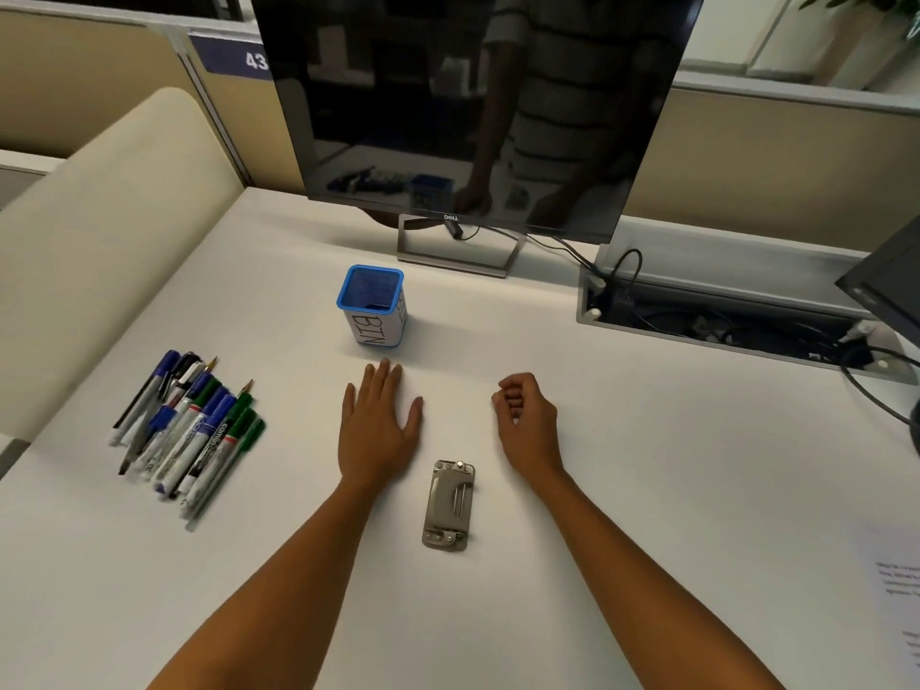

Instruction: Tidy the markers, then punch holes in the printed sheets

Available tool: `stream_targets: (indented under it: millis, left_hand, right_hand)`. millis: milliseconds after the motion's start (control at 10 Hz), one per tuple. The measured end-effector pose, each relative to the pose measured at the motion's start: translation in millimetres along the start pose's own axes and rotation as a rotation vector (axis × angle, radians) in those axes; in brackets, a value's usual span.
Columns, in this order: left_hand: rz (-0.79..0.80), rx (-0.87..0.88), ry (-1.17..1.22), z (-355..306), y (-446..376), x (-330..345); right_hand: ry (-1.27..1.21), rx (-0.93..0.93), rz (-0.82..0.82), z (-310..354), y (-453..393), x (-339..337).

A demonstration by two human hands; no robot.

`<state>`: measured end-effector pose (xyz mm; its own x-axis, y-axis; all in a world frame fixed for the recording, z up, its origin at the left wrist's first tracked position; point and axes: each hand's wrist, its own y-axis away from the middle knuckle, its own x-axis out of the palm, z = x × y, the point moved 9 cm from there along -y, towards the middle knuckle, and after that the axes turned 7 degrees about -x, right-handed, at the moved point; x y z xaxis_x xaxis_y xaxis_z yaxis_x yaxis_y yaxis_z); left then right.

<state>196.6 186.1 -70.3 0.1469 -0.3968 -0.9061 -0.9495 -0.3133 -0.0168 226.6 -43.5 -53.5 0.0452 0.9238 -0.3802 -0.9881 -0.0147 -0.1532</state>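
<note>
Several markers and pens (191, 430) with blue, green and black caps lie in a loose pile at the left of the white desk. A blue mesh holder (372, 307) with a paper label reading BIN stands upright behind my hands. A metal hole punch (448, 505) lies flat between my forearms. Printed sheets (901, 590) show at the right edge. My left hand (378, 430) rests flat on the desk, fingers spread, holding nothing. My right hand (527, 415) rests on the desk with its fingers curled shut and nothing visible in it.
A dark monitor (473, 107) on a metal stand (460, 251) stands at the back of the desk. A cable tray (722, 321) with wires opens at the back right. A cream partition (99, 241) borders the left side.
</note>
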Motion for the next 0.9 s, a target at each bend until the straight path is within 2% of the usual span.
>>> stream_targets:
  millis: [200, 300, 400, 600, 900]
  left_hand:
    - [0.006, -0.020, -0.009, 1, 0, 0]
    - [0.015, -0.036, -0.017, 1, -1, 1]
    - [0.018, -0.040, -0.024, 2, -1, 1]
    - [0.028, -0.051, -0.043, 4, -2, 6]
    - [-0.023, -0.045, -0.019, 4, -3, 2]
  right_hand:
    - [0.019, -0.118, 0.117, 61, -55, 48]
    - [0.035, -0.231, 0.132, 113, -96, 76]
    - [0.009, -0.217, 0.103, 139, -121, 93]
    - [0.036, -0.155, 0.109, 142, -130, 106]
    - [-0.016, -0.077, 0.051, 127, -125, 88]
